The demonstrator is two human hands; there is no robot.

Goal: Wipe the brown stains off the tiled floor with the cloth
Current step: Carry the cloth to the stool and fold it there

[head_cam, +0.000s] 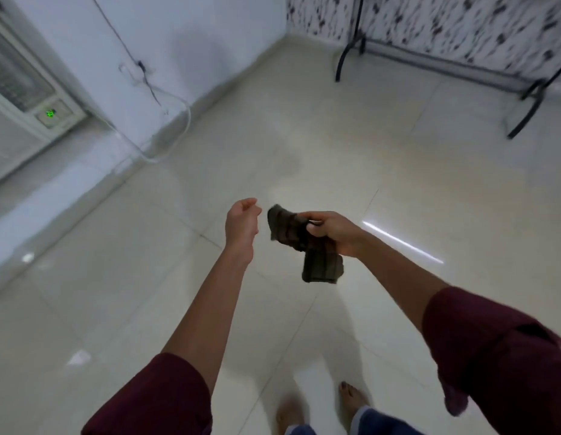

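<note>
**Cloth held above the tiled floor**

Maroon sleeves [166,400] frame the bottom edge, with two bare feet [351,400] on the tiled floor [304,146] between them. Going left to right: a white appliance with a green light [50,113] stands in the far left corner against the white wall, a cable [147,86] trailing beside it. At centre, the left hand [241,224] hangs above the floor, fingers loosely curled, holding nothing. Just beside it, not touching, the dark checked cloth [304,243] dangles from the right hand [332,232], whose fingers and thumb pinch its upper fold. Black metal legs [530,102] stand at the far right corner, before a speckled wall. Brown stains cannot be made out on the tiles
</note>
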